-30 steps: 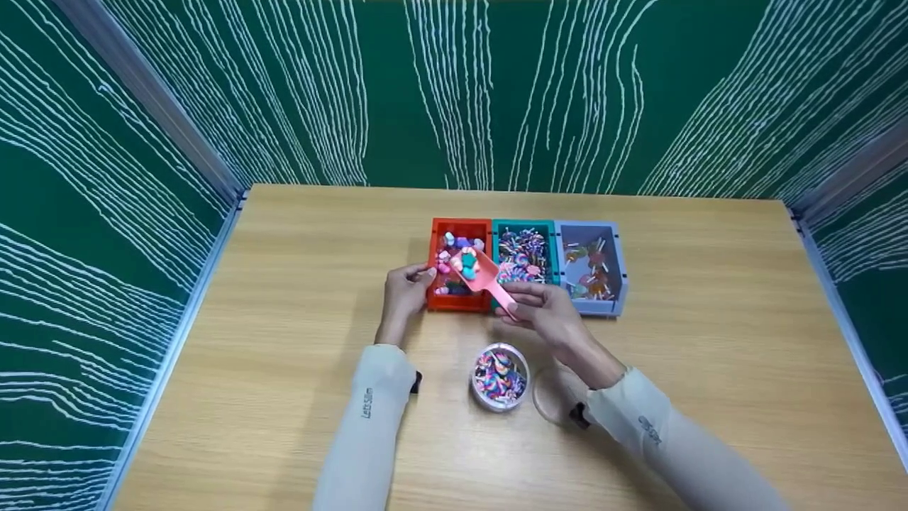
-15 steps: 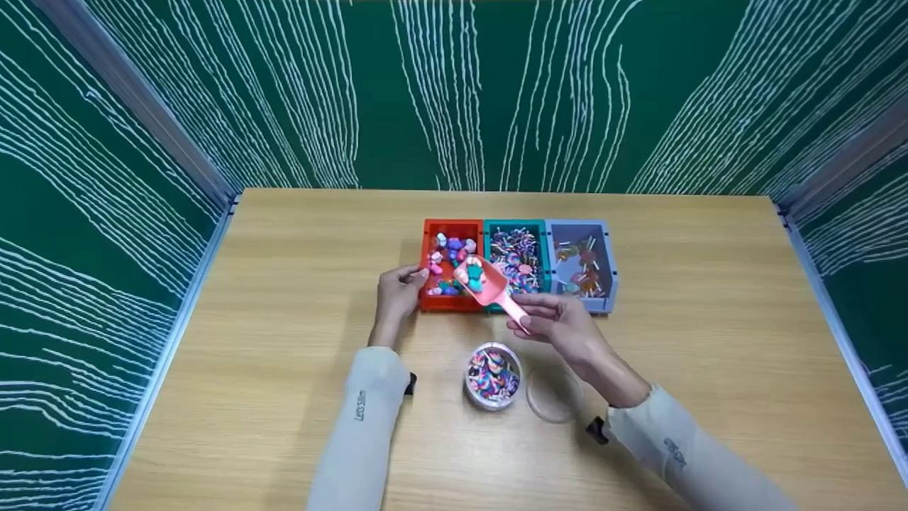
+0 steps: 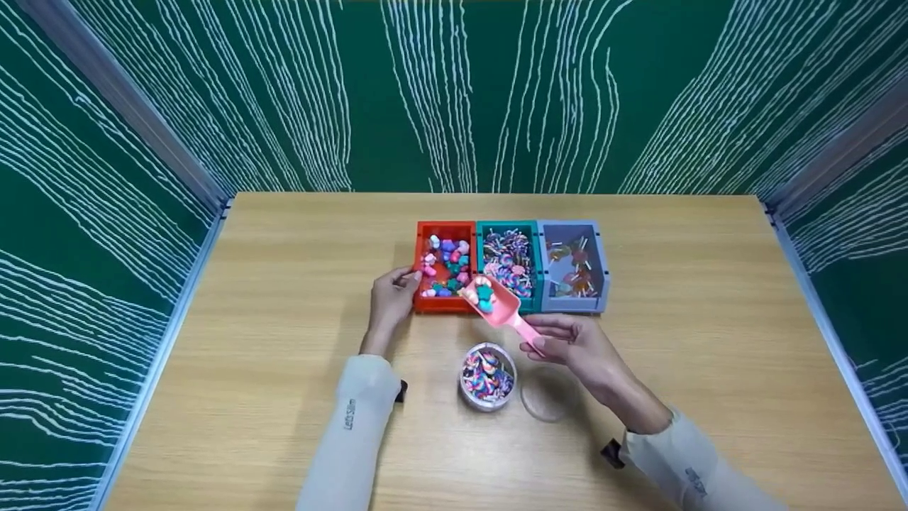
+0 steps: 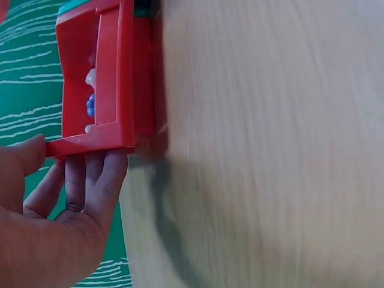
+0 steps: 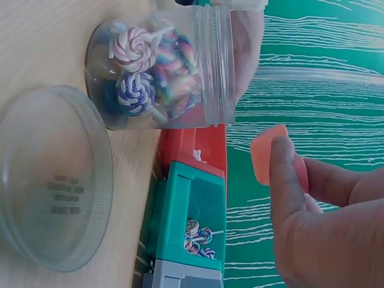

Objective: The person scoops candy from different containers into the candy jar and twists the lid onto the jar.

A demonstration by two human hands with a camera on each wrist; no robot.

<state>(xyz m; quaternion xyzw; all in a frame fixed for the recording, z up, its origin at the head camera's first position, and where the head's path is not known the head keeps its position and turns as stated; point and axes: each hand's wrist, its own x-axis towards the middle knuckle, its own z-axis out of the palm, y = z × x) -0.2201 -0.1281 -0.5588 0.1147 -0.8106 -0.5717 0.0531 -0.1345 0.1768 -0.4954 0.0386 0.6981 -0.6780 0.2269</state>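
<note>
From my head, a camera looks forward and steeply down, taking in the table (image 3: 298, 298), the bins (image 3: 530, 306) and the green wall (image 3: 390, 156). My left wrist camera, turned sideways, looks closely past my left hand (image 4: 66, 222) at the red bin (image 4: 126, 78). My right wrist camera, also sideways, looks low across the nearby jar (image 5: 215, 72) and lid (image 5: 54, 180), my right hand (image 5: 327, 219) at one side. Head and right wrist share that jar; all three catch the red bin.

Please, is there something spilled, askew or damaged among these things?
Nothing stands out. The red bin, green bin and grey bin stand in an even row; the upright jar has its lid beside it; the small pieces I can see lie in the bins, jar or pink scoop.
</note>
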